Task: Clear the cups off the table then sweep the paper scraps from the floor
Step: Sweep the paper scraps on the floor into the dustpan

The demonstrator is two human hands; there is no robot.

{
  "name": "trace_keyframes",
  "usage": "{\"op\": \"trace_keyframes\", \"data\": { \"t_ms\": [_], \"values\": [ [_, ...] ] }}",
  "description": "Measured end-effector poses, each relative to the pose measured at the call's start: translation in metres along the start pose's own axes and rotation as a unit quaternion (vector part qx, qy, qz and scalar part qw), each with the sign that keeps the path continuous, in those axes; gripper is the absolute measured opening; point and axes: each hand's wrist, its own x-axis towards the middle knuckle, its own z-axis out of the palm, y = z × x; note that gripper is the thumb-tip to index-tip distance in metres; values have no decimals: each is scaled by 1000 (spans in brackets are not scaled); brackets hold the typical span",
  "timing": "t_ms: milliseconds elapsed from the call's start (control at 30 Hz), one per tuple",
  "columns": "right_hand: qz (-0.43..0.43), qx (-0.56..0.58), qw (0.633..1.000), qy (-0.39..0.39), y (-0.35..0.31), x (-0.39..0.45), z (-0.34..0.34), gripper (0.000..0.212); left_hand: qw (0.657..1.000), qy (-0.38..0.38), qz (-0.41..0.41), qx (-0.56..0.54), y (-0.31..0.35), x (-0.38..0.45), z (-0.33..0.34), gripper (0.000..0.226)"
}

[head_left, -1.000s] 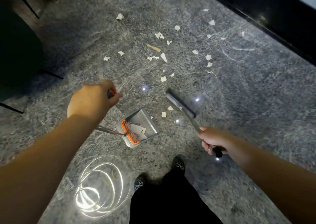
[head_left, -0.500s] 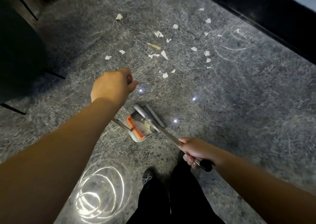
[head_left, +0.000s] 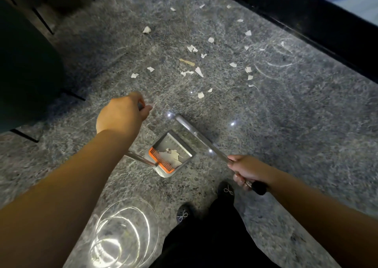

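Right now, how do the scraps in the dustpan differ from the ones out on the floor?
The scraps in the dustpan lie bunched together against its orange comb; the scraps on the floor lie scattered apart on bare stone, farther from the person. Both are torn pale paper.

We see a dim scene: ceiling-light glare rings on the polished grey speckled stone floor (head_left: 306, 124), blurred, warped edges.

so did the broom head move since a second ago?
Yes. The broom swept toward the person: its head was out on the floor among two scraps beyond the dustpan, and now lies along the pan's mouth. Those scraps are gone from the floor.
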Motion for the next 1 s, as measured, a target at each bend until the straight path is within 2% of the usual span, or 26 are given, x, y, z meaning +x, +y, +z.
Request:
{"op": "trace_keyframes", "data": {
  "t_ms": [267, 433, 700, 867, 1000],
  "values": [
    [9, -25, 1000, 15, -18, 29, 2, 40, 997, 18, -75, -6, -56, -6, -24, 26],
    [33, -55, 998, 21, -19, 45, 13, 50, 997, 3, -73, -3, -73, -11, -18, 27],
    [25, -176, 983, -51, -23, 50, 60, 50, 997, 13, -79, 22, -79, -3, -10, 28],
    [29, -187, 976, -108, -25, 43, 84, 39, 997, 25, -69, 27, -79, -16, -2, 27],
    [28, -205, 970, -129, -25, 34, 91, 43, 997, 31, -72, 21, -88, -28, -1, 27]
  ]
}}
